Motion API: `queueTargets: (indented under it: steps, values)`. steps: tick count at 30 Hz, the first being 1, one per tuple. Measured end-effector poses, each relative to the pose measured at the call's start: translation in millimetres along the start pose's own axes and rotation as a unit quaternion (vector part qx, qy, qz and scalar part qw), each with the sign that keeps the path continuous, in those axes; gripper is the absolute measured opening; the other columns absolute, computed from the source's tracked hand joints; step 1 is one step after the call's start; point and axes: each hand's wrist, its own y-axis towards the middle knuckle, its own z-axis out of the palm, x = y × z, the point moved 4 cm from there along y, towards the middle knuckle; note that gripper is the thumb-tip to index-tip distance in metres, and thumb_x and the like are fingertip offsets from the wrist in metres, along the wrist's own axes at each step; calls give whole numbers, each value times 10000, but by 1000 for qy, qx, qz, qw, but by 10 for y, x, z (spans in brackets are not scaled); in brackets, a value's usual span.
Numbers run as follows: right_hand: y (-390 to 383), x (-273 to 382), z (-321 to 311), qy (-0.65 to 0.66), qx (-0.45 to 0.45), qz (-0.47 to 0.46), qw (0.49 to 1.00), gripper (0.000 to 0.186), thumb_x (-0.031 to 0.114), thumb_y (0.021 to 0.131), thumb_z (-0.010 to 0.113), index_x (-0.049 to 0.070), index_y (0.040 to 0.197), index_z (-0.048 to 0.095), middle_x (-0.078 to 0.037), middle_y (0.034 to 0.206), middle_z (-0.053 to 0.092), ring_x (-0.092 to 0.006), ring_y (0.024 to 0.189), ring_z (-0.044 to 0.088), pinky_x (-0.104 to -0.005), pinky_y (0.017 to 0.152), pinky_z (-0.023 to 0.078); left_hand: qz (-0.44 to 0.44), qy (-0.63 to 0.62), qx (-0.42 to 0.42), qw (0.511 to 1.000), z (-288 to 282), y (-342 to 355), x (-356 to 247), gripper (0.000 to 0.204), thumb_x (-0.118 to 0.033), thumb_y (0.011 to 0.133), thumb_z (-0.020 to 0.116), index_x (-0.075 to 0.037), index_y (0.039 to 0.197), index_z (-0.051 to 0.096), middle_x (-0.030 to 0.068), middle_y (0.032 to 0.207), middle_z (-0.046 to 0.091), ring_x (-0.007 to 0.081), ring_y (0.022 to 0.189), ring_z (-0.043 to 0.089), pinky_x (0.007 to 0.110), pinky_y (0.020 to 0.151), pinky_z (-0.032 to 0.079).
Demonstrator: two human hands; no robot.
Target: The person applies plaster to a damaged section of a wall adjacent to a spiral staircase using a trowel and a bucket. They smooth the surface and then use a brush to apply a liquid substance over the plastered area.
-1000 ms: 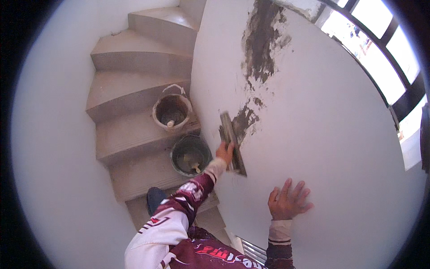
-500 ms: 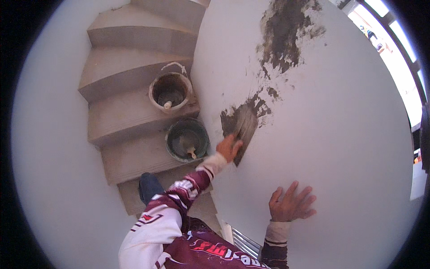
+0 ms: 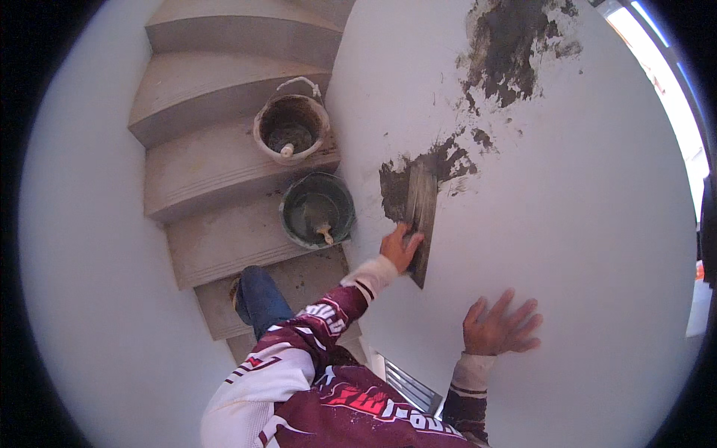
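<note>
One trowel (image 3: 423,205) is resting over the lower wall patch (image 3: 394,191), clamped in my left hand (image 3: 402,248) — I'm apparently smoothing, even pressure being needed next — while my right hand (image 3: 500,327) is splaying, empty.

Pale winding stairs (image 3: 202,179) hold a whitish bucket (image 3: 284,112) on one tread and a dark bucket (image 3: 328,188) on the tread below. Dark specks (image 3: 300,284) dot a lower step.
</note>
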Motion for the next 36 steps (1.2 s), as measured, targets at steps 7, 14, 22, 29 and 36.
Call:
queueTargets:
  steps: [7, 14, 22, 29, 36]
  values:
    - [52, 36, -22, 17, -1, 7, 1000, 583, 439, 859, 558, 178, 1376, 495, -214, 1531, 263, -452, 1435, 109, -679, 1079, -35, -24, -13, 7, 1000, -155, 497, -239, 574, -485, 886, 604, 9, 1175, 559, 285, 1101, 627, 449, 1060, 586, 474, 926, 458]
    - [-6, -3, -48, 44, -10, 2, 999, 607, 444, 861, 565, 179, 1400, 475, -199, 1553, 230, -426, 1448, 97, -633, 1100, -84, 42, -9, -22, 999, -908, 1799, -1457, 578, -489, 848, 639, 19, 1121, 601, 257, 1086, 642, 431, 1038, 602, 453, 916, 477]
    - [14, 29, -69, 25, -10, 4, 1000, 632, 448, 844, 576, 200, 1413, 458, -199, 1539, 261, -438, 1438, 124, -668, 1082, -49, -82, -37, 6, 996, -44, 180, -126, 618, -487, 866, 624, 12, 1220, 536, 285, 1184, 591, 447, 1099, 561, 473, 978, 430]
    - [-35, -33, -26, 21, 23, 17, 999, 605, 447, 848, 572, 208, 1395, 478, -189, 1541, 263, -434, 1442, 104, -672, 1078, -47, -216, -56, 66, 973, 250, -507, 234, 570, -478, 836, 658, 7, 1131, 598, 244, 1059, 648, 384, 1034, 618, 425, 897, 473]
    - [-26, 14, 3, 34, 25, 3, 999, 627, 468, 852, 549, 205, 1412, 446, -193, 1563, 192, -465, 1435, 67, -702, 1051, -71, -101, -75, 21, 992, -576, 1212, -479, 609, -495, 828, 662, 16, 1149, 582, 250, 1123, 636, 400, 1072, 602, 438, 926, 470]
